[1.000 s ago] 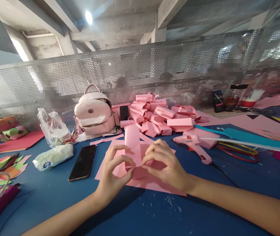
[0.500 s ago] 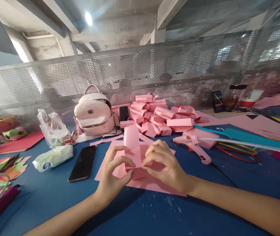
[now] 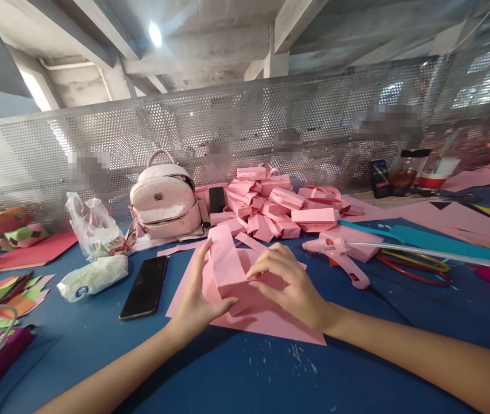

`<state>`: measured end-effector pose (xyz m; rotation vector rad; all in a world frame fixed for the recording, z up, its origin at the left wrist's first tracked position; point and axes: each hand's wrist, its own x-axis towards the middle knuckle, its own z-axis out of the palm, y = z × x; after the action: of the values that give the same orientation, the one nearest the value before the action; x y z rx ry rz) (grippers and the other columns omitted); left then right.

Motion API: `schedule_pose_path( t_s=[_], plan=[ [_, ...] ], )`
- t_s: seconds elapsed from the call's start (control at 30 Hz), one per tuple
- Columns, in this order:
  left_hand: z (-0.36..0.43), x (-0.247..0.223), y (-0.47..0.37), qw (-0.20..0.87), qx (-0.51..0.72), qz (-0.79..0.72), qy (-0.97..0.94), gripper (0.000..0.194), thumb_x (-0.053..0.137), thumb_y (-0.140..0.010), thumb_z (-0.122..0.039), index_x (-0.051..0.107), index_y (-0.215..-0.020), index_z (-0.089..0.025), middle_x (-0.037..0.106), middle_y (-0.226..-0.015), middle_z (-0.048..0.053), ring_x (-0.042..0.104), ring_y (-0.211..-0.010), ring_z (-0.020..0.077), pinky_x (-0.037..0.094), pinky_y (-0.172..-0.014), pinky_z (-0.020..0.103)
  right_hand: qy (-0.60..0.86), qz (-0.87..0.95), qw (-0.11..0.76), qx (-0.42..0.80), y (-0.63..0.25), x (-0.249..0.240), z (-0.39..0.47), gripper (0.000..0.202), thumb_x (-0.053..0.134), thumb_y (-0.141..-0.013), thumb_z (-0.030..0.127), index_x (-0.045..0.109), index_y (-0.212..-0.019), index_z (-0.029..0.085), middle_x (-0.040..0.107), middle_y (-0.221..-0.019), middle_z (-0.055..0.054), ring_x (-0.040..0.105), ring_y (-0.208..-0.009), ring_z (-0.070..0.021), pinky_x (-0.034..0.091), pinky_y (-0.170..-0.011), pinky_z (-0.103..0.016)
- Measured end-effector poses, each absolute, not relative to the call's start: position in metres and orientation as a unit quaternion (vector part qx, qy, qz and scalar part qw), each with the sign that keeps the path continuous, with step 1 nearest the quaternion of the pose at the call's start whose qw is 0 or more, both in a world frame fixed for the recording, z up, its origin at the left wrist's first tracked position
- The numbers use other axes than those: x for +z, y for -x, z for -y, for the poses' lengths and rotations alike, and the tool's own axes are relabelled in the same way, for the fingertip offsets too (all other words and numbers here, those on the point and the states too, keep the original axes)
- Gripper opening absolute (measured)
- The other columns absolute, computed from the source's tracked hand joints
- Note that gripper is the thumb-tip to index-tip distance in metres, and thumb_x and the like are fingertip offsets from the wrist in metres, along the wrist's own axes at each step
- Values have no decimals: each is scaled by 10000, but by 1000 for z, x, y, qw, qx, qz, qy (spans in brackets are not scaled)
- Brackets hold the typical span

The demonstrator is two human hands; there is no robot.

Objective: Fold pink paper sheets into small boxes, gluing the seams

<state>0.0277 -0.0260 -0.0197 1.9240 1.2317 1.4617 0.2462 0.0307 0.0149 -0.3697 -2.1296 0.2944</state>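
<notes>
A folded pink paper piece stands over a flat pink sheet on the blue table. My right hand pinches the near right corner of the folded piece between thumb and fingertips. At the piece's left side is my left hand, its thumb spread away from the fingers. The fingers lie along the side of the paper, and the thumb is near its lower front edge. Narrow pink strips lie behind the sheet.
A black phone and a plastic packet lie left. Behind are a pale backpack and a heap of folded pink pieces. A pink glue gun with its cord lies right, near a teal strip.
My left hand has let go of the near edge and opened along the left side. The folded piece has tilted a little to the left, with my right hand still at its corner.
</notes>
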Motion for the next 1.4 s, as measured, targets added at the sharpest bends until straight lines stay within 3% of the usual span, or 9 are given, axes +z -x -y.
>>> schedule_pose_path(
  t_s=[0.1,0.33,0.43,0.6,0.77,0.87,1.07,1.17,1.4],
  plan=[
    [13,-30,-22,321,535,-408,-667,1138,826,-726,-424,51,-1558,-369,98,-1660,68,78,-1520,328,169,-1224,484,172,852,468,158,-247,10,-35,93,560,-957,175,600,-989,251,624,-891,-6,546,-901,-192,408,-876,-372],
    [1,-31,-18,489,567,-360,-557,1229,837,-721,-384,-61,-1559,-351,116,-1659,95,233,-1488,335,341,-1161,473,221,773,505,314,-243,5,-46,139,579,-928,252,554,-1065,250,597,-1007,-26,613,-947,-174,500,-877,-322],
    [3,-27,-18,497,570,-363,-544,1168,811,-754,-385,-29,-1565,-339,162,-1651,87,240,-1486,330,358,-1154,461,247,750,486,374,-243,5,-51,150,636,-888,313,583,-1003,234,634,-971,-26,637,-947,-189,520,-845,-317],
    [7,-25,-19,511,551,-373,-544,849,647,-900,-443,136,-1567,-328,311,-1607,53,325,-1453,326,367,-1150,461,281,766,410,406,-244,0,-55,214,685,-838,418,702,-886,210,716,-923,-43,673,-876,-227,543,-801,-350],
    [10,-30,-16,453,532,-457,-550,664,543,-944,-517,336,-1523,-269,495,-1499,66,370,-1429,318,284,-1191,474,260,771,372,447,-244,0,-48,294,703,-825,428,747,-1030,222,746,-1078,-70,690,-1011,-267,566,-870,-378],
    [14,-30,-16,417,507,-489,-575,622,532,-942,-535,413,-1487,-258,470,-1520,52,345,-1444,304,238,-1215,444,222,795,340,450,-244,4,-41,334,635,-892,405,717,-1165,232,711,-1206,-76,640,-1153,-272,522,-986,-398],
    [18,-24,-21,394,506,-459,-615,610,493,-966,-507,342,-1517,-293,341,-1596,-1,181,-1511,254,143,-1246,405,191,819,347,415,-246,6,-36,361,572,-945,396,665,-1262,248,678,-1216,-87,603,-1184,-265,478,-1035,-443],
    [17,-23,-22,384,504,-444,-634,607,482,-978,-477,304,-1531,-301,351,-1591,-6,131,-1521,231,97,-1254,406,194,821,348,410,-246,5,-37,358,569,-951,410,669,-1255,250,671,-1156,-84,609,-1141,-254,464,-1038,-446],
    [19,-22,-22,379,499,-434,-647,627,488,-982,-438,257,-1547,-298,439,-1541,6,98,-1525,210,88,-1253,417,252,802,280,464,-251,1,-41,618,407,-933,687,660,-1275,238,536,-1427,-106,396,-1388,-334,279,-1160,-545]
  ],
)
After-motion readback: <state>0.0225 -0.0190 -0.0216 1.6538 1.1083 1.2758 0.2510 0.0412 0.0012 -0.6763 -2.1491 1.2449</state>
